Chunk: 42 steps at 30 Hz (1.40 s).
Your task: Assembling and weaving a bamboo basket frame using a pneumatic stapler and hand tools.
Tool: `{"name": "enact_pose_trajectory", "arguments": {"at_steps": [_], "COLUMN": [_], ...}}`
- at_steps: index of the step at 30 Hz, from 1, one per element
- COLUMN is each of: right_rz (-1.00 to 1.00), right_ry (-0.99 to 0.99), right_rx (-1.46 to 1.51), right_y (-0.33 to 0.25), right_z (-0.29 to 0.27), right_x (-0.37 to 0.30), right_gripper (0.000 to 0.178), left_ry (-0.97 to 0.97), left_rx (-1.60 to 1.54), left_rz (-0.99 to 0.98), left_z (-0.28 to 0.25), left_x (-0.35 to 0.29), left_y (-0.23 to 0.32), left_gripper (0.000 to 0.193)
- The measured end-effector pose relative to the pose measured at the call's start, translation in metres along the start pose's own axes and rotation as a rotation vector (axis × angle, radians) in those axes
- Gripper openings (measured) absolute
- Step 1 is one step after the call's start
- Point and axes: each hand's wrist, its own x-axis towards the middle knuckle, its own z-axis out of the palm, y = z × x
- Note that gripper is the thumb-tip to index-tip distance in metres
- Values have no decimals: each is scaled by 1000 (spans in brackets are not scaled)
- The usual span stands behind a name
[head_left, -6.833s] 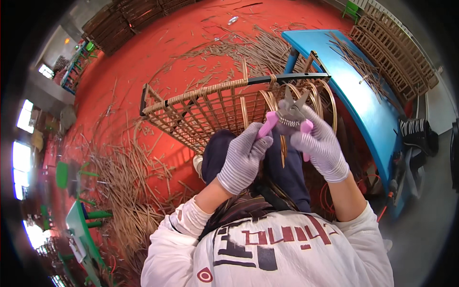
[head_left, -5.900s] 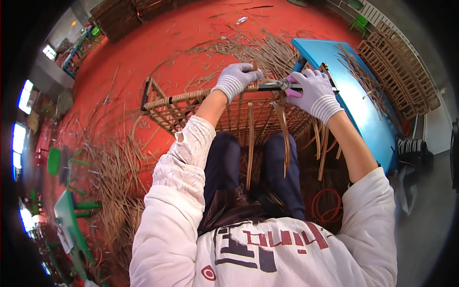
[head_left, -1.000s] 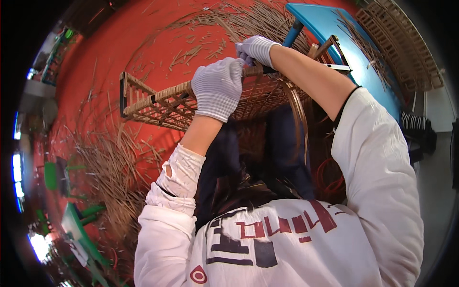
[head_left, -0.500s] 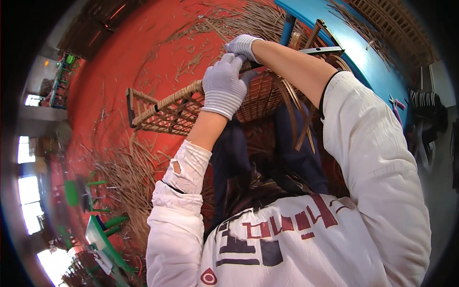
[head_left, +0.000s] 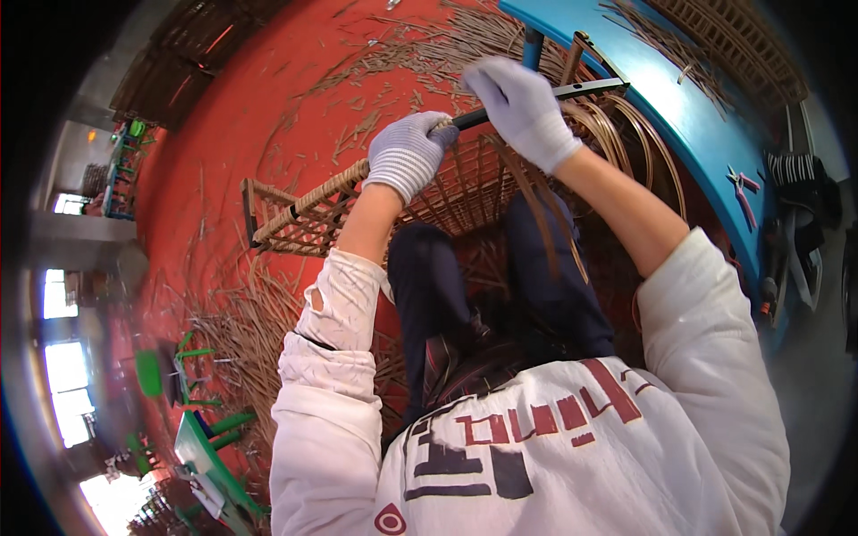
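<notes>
A woven rattan frame (head_left: 308,207) with an open lattice lies across my knees. Tan strip is wound around the left part of its dark rim; farther right, the bar (head_left: 585,88) shows bare. My left hand (head_left: 407,156), in a pale striped glove, is closed around the rim where the winding ends. Above the bar, to the right, my gloved right hand (head_left: 529,112) is raised and blurred by motion. Whether its fingers hold a strip cannot be made out. Loose rattan strips (head_left: 545,214) hang down below this hand, in front of my leg.
A blue table (head_left: 661,76) at the right bears more strips and pliers with pinkish handles (head_left: 744,196). Coiled strips (head_left: 626,134) arch beside its edge. Cut scraps (head_left: 375,71) and a heap of strips (head_left: 246,335) litter the red floor. A green-edged stool (head_left: 201,456) stands at lower left.
My right hand has moved away from my left, to the right along the bar. The left hand stays on the rim, now with its thumb side on the winding's end.
</notes>
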Motion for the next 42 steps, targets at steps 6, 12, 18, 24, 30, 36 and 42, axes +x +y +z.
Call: {"name": "enact_pose_trajectory", "arguments": {"at_steps": [6,12,18,24,30,36,42], "right_rz": [-317,36,412,565,665,655,723], "right_ry": [-107,-125,-241,-237,-315,-421,-402], "right_rx": [-357,-394,-219,49,251,416,741], "right_y": [-5,-2,-21,-5,-5,-21,-31], "right_z": [2,21,27,27,21,1,-34], "right_x": [-40,-63,-58,-50,-42,-49,-32], "right_gripper": [14,11,18,26,35,32,30], "left_ry": [7,-54,-94,-35,-3,-31,54], "left_rx": [7,-27,-91,-21,-40,-70,6], "left_rz": [45,20,-25,48,73,95,157], "left_z": [5,1,2,7,8,2,7], "left_x": [6,5,7,13,12,5,-5], "left_y": [-6,2,-7,-9,-14,-7,-4], "left_gripper": [37,37,35,37,37,31,26]}}
